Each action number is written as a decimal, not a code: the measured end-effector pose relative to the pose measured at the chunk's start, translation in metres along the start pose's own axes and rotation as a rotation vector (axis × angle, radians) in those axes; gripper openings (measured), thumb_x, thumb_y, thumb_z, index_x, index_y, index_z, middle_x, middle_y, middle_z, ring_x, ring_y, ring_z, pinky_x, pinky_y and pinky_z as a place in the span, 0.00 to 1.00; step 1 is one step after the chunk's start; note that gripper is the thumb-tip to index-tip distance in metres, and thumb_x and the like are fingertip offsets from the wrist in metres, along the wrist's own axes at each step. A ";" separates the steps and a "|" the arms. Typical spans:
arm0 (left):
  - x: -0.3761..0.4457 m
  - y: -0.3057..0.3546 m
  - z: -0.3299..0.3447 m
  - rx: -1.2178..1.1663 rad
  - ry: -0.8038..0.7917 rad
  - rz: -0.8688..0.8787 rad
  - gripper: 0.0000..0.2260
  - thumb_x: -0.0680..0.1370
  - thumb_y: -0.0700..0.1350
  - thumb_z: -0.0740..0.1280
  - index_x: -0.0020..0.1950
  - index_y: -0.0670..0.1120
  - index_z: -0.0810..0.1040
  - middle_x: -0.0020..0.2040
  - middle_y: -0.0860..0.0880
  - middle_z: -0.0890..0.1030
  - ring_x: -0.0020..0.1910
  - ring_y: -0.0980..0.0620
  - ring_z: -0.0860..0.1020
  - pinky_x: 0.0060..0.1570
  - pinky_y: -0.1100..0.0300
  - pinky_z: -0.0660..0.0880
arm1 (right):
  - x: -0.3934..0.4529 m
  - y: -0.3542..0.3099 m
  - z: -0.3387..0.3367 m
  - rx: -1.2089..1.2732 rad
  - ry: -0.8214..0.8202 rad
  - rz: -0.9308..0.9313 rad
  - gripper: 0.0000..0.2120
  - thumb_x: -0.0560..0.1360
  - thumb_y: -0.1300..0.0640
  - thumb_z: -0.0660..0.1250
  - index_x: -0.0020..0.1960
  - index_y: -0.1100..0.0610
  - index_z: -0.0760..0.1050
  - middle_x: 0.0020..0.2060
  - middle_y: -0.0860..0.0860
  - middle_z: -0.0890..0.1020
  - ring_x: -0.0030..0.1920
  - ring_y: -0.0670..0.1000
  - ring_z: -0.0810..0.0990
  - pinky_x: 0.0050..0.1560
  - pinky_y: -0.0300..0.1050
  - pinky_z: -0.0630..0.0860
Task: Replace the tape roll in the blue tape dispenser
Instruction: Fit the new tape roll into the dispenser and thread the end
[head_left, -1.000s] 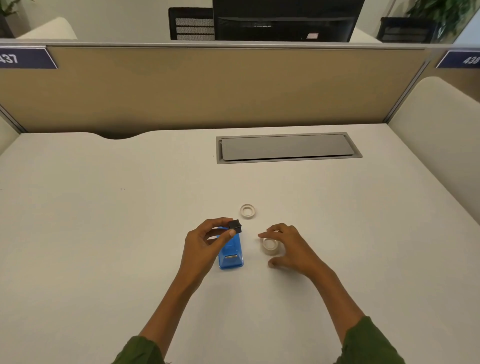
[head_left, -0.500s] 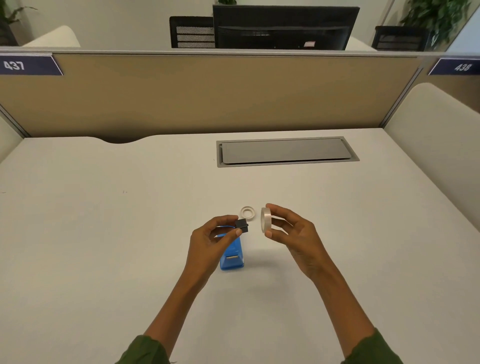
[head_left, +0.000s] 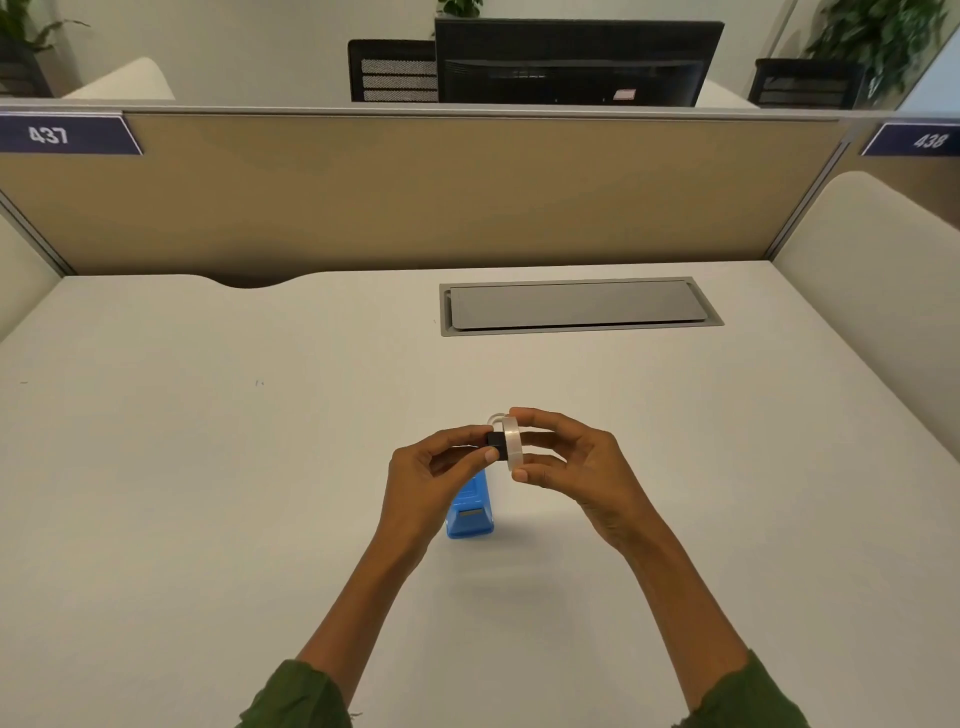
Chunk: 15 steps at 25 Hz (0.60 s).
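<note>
Setting: where the head view looks down, a pale desk (head_left: 208, 467) fills the lower frame, bounded at the far edge by a tan partition (head_left: 467, 197) bearing plates numbered 437 and 438.

Left hand: the left hand (head_left: 431, 478) is raised above the desk, thumb and forefinger pressed together on a small black spindle (head_left: 497, 446); the remaining fingers are curled below.

Right hand: the right hand (head_left: 576, 467) is raised beside the left, thumb beneath and fingers above, pinching a tape roll (head_left: 514, 447) by its rim.

Tape roll: the roll stands on edge, translucent and pale, its flat face turned toward the black spindle and meeting it. Whether the spindle has entered the roll's centre hole cannot be told, as the roll hides that side.

Blue tape dispenser: the blue tape dispenser (head_left: 470, 512) rests on the desk directly below the two hands, its far half covered by the left hand. A small metal-looking plate shows on its near, upward face. Neither hand appears to touch it.

Second ring: a pale ring (head_left: 496, 418) lies on the desk just behind the held roll, mostly hidden by the roll and the right fingers.

Desk fittings: a grey cable hatch (head_left: 579, 306) is set into the desk, well apart from the hands, toward the partition.

Sleeves: green sleeves (head_left: 296, 696) cover both forearms at the lower edge.

Beyond the partition: a dark monitor (head_left: 576, 62) and black chairs (head_left: 392, 70) stand on the far side.
</note>
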<state>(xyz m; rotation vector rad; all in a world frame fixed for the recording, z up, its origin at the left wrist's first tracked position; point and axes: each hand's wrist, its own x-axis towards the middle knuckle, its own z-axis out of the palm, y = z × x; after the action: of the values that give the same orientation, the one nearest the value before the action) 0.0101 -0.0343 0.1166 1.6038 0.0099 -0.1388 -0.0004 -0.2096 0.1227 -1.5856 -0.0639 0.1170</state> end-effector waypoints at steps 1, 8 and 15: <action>0.000 0.000 0.000 -0.007 0.000 -0.004 0.10 0.71 0.42 0.71 0.51 0.49 0.81 0.46 0.52 0.84 0.46 0.63 0.81 0.42 0.77 0.74 | 0.000 0.000 0.000 0.002 0.001 0.000 0.22 0.67 0.66 0.73 0.56 0.49 0.77 0.55 0.46 0.82 0.54 0.46 0.81 0.47 0.36 0.78; 0.000 0.000 -0.001 -0.071 -0.008 -0.053 0.11 0.71 0.42 0.71 0.53 0.48 0.82 0.47 0.51 0.84 0.48 0.61 0.81 0.42 0.78 0.74 | 0.000 -0.001 0.002 -0.042 0.010 0.003 0.21 0.66 0.64 0.74 0.57 0.50 0.77 0.55 0.48 0.81 0.53 0.46 0.81 0.47 0.36 0.79; -0.001 0.003 0.000 -0.102 -0.033 -0.052 0.12 0.71 0.40 0.70 0.54 0.44 0.81 0.47 0.49 0.84 0.46 0.59 0.82 0.41 0.75 0.75 | -0.001 -0.002 0.003 -0.069 0.033 0.021 0.20 0.65 0.63 0.75 0.56 0.52 0.78 0.52 0.49 0.83 0.52 0.48 0.82 0.50 0.41 0.80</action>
<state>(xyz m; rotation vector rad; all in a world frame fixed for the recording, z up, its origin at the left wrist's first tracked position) 0.0092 -0.0341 0.1194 1.4999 0.0330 -0.2023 -0.0016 -0.2068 0.1246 -1.6570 -0.0260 0.1056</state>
